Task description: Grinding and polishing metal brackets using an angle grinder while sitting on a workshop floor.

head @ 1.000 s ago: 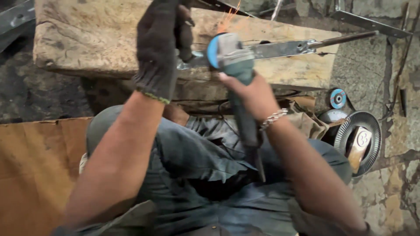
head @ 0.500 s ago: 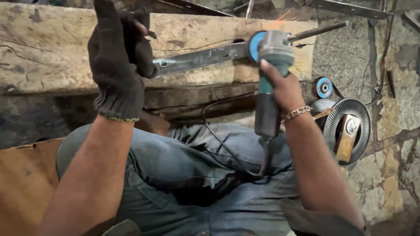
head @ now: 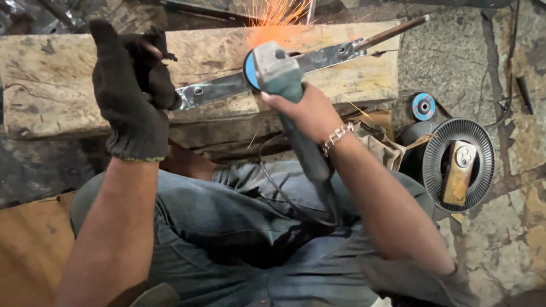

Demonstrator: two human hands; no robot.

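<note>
Metal bar: long flat steel strip with holes along it, lying on top of the wooden block; its far end narrows to a thin rod that overhangs the block's right corner.
Long axis: runs low-left to high-right across the view, slanted, from the gloved hand up toward the stone floor.
Left hand: in a dark knit glove, closed around the near left end of the bar, pinning it to the block; fingers curl over the strip, so the exact contact is hidden.
Right hand: bare, with a chain bracelet at the wrist, wrapped firmly around the body of the angle grinder.
Grinder: teal body, blue disc set on edge against the bar about midway along it; orange sparks fly up and away from the person.
Key relation: disc sits to the right of the gloved grip, well apart from it, on the same strip; right hand is the nearer one to the contact point.
Cord: black cable loops from the grinder's tail over the lap in jeans, under the right forearm.
Right side: a small blue-centred disc lies on the stone; just below it a large round ribbed wheel with a tan block resting across it.
In the way: nothing lies on the bar between disc and rod end; the cord is the only loose thing near the arms.
</note>
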